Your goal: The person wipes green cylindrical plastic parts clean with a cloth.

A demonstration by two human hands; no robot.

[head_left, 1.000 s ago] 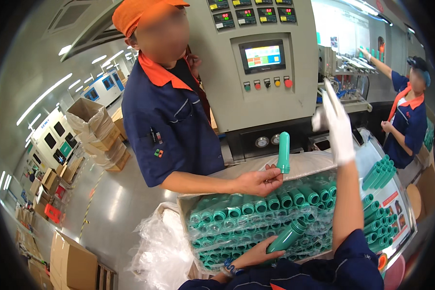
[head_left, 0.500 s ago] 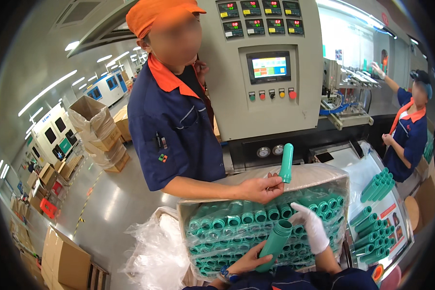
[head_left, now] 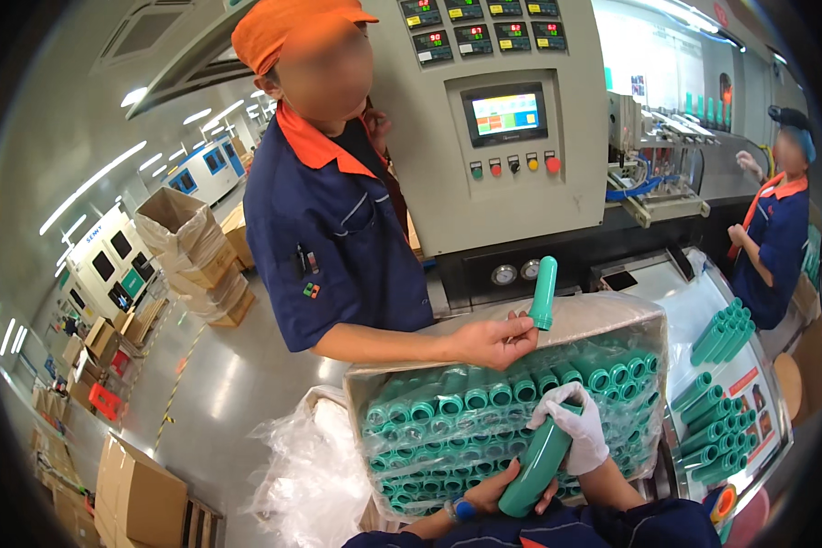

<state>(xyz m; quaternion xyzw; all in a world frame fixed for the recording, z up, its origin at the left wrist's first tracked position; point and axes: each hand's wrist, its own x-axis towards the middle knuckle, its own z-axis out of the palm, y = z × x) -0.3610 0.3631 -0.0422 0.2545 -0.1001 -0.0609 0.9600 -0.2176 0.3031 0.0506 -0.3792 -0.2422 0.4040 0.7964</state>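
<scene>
A green plastic tube (head_left: 537,468) lies tilted between my two hands, in front of a box. My left hand (head_left: 490,490), bare with a blue band at the wrist, is wrapped round its lower end. My right hand (head_left: 583,440) wears a white glove, its fingers closed over the tube's upper end and hiding most of the mouth. Just beyond, the box (head_left: 612,313) holds rows of similar green tubes (head_left: 475,399) with threaded necks, partly under clear plastic film. Across the box, a co-worker's hand (head_left: 502,342) holds another green tube (head_left: 544,290) upright, closed end up.
At right, green tubes (head_left: 714,425) stand in groups on a table (head_left: 765,397). Crumpled clear plastic (head_left: 301,457) hangs left of the box. Behind is a machine cabinet (head_left: 521,215) with a screen and buttons. Another person (head_left: 776,247) stands far right; a carton (head_left: 146,493) sits lower left.
My right hand has come down from beside the tube and closed over its upper end. The co-worker still holds their tube. The far-right person has lowered a raised arm.
</scene>
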